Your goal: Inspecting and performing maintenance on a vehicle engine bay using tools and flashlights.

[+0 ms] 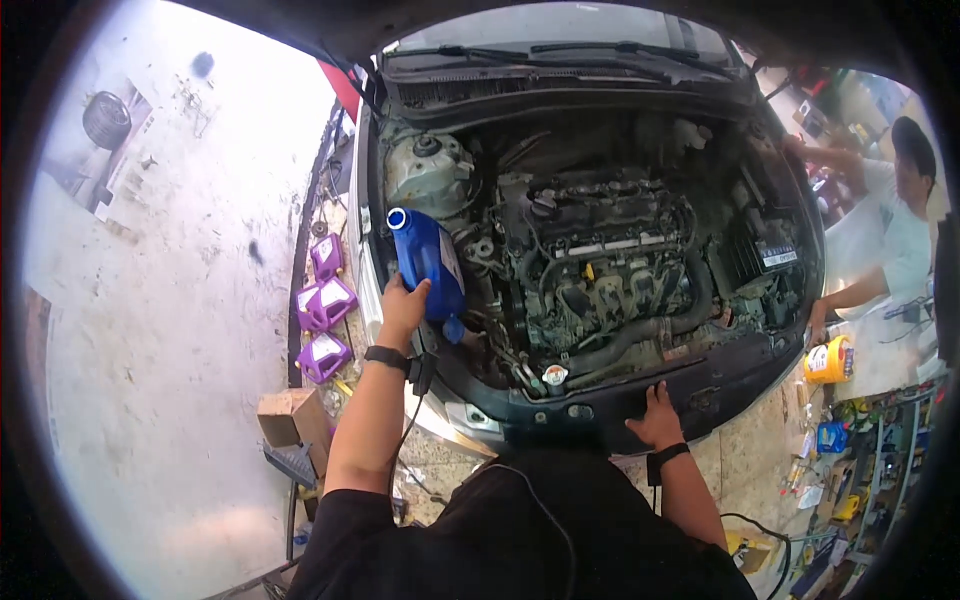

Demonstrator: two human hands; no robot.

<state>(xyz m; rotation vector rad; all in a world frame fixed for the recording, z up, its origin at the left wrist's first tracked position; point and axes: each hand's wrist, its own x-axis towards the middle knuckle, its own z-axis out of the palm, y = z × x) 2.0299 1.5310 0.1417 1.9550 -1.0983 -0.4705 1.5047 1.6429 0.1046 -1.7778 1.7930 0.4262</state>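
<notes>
At the engine bay's left side, my left hand (pixel 403 308) is closed on the lower end of a blue plastic jug (pixel 432 268). The jug leans, its round neck (pixel 398 219) pointing away from me and up; I cannot tell whether a cap is on it. A small blue piece (pixel 454 329) shows just below the jug. My right hand (pixel 657 417) rests with fingers spread on the black front panel (pixel 715 385) of the car, holding nothing. Beyond both hands lies the engine (pixel 600 230), with a yellow dipstick handle (pixel 590 270) on it.
Several purple jugs (pixel 325 303) and a cardboard box (pixel 292 425) are on the left. A radiator cap (pixel 554 375) sits behind the front panel; a battery (pixel 765 260) is at the right. A co-worker (pixel 890 220) leans over the right fender, one hand near a yellow container (pixel 828 360).
</notes>
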